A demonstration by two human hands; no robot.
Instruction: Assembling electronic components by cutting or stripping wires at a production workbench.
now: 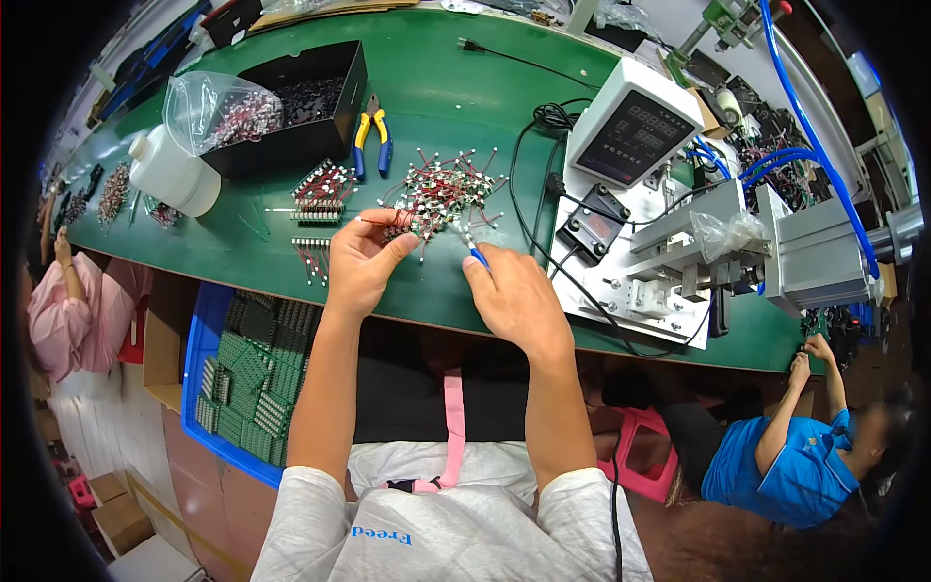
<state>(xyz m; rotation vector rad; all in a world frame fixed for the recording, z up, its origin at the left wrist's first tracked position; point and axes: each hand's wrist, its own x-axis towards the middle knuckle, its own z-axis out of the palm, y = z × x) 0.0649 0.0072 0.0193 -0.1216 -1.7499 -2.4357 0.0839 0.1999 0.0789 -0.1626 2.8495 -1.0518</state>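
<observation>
My left hand (361, 262) is closed, thumb and forefinger pinching small red-wired parts (393, 229) at the near left edge of a loose heap (448, 189) of white-tipped parts with red wires. My right hand (516, 296) grips a slim tool (474, 248) with a blue handle and a pale metal end, pointed at the heap's near side. Its exact kind is too small to tell. Left of the heap lie green circuit board strips (318, 215) with red wires attached, and another wired strip (312, 243) sits nearer me.
Yellow-and-blue pliers (372, 141) lie beyond my left hand, near a black box (349, 102), a bag of parts (242, 116) and a white bottle (179, 175). A metal press with a display unit (635, 126) stands right. A blue crate (199, 320) holds boards. Co-workers sit both sides.
</observation>
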